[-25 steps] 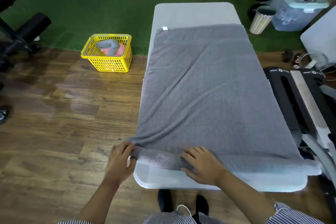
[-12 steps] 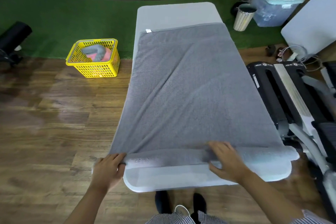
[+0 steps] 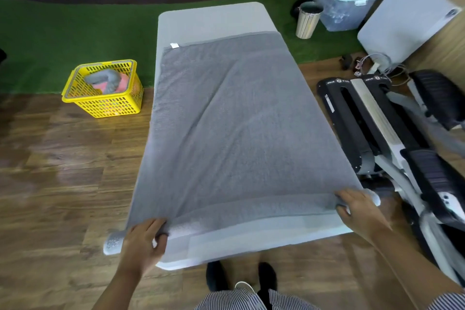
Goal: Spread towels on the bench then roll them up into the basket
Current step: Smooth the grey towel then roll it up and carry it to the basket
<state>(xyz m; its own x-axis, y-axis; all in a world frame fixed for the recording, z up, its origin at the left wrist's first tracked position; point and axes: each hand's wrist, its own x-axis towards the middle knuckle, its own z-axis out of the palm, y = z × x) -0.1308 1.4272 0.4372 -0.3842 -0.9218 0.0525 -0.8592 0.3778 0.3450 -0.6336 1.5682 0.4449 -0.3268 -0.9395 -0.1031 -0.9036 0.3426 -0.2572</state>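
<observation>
Terry cloth, grey and nubby: towel (image 3: 241, 128) spread flat along the bench (image 3: 208, 17), covering nearly all of the pale, smooth, round-cornered pad save a bare strip at the far end and a narrow band at the near edge. Long diagonal creases across the pile. Near hem turned over into a thin soft roll spanning the bench's width, both ends poking just past the bench's sides. Small white tag (image 3: 174, 45) at the towel's far left corner, print too small to read.

Left hand (image 3: 143, 244) at the bench's near left corner, fingers curled over the roll, thumb tucked under it, gripping the cloth. Right hand (image 3: 359, 211) at the bench's near right corner, fingers bent over the roll's other end, thumb pinching beneath.

Left of the bench, on wood-grain plank flooring at the edge of green artificial turf: yellow basket (image 3: 103, 88), rectangular, perforated plastic, holding a rolled grey towel (image 3: 105, 79) lying over a pink one (image 3: 120, 84).

Right of the bench: black and silver exercise machine (image 3: 377, 128) with white lettering on its frame, blurred beyond reading. Beyond the bench's far right corner: ribbed cream bin (image 3: 308, 20), cylindrical, beside a translucent lidded plastic storage box (image 3: 344, 5).
</observation>
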